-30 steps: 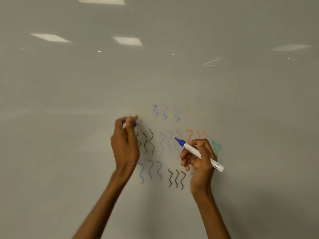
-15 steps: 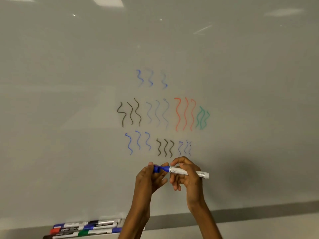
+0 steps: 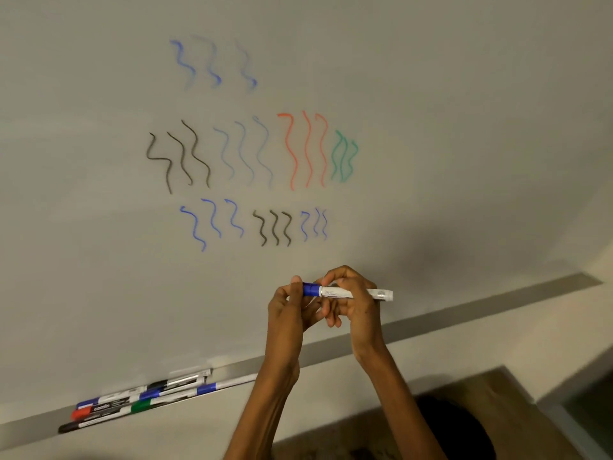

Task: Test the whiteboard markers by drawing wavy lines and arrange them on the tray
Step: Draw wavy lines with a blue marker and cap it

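Head view looks up at a whiteboard (image 3: 464,144) with both hands raised in front of its lower middle, below the rows of wavy lines (image 3: 252,154) drawn in blue, black, red and green. A marker (image 3: 345,292) is held between the two hands, clear of the board's bottom edge and well above the tray (image 3: 464,313) that runs along that edge. Its long axis lies almost level, side to side across the board, dipping a little toward the right. The blue cap (image 3: 311,289) points left and the white tail end points right, sticking out past the knuckles. The left hand (image 3: 288,310) is at the capped end, its thumb and fingertips pinching the blue cap, with the palm turned toward the other hand. The right hand (image 3: 351,303) is just beside it, fingers curled over the white barrel from above and gripping it near the middle. The two hands touch or nearly touch under the marker. Whether the cap is pushed fully home cannot be told. Several other markers (image 3: 132,401) lie lengthwise at the left end of the tray, packed side by side, with red, blue, green and black parts showing.
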A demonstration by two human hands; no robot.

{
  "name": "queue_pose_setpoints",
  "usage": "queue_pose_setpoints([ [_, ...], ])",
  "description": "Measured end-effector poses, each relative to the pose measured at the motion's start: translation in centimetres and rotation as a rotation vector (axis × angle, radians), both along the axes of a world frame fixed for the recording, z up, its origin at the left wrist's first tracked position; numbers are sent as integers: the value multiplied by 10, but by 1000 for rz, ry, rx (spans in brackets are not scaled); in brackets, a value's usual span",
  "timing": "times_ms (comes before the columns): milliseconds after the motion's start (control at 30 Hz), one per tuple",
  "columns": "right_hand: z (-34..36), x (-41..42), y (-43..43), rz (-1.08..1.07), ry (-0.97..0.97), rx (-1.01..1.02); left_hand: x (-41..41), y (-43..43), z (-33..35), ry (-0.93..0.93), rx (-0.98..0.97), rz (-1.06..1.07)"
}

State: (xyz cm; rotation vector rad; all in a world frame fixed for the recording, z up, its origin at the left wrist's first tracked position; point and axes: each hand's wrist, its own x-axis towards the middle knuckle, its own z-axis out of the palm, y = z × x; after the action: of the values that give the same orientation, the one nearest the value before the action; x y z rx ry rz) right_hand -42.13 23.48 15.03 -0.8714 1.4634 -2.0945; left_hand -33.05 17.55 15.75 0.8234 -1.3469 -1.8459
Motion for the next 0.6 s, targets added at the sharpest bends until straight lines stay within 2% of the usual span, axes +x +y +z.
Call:
queue_pose_setpoints([
  [400,-34,-31,49,-347,-346,124,-54,61,-34,-17,138,-18],
  [533,-53,-50,74,-373,-394,245,-66,69,-59,-80,213,-195],
  [600,-63,-60,89,-338,-449,315,-70,67,-71,-124,190,-314],
])
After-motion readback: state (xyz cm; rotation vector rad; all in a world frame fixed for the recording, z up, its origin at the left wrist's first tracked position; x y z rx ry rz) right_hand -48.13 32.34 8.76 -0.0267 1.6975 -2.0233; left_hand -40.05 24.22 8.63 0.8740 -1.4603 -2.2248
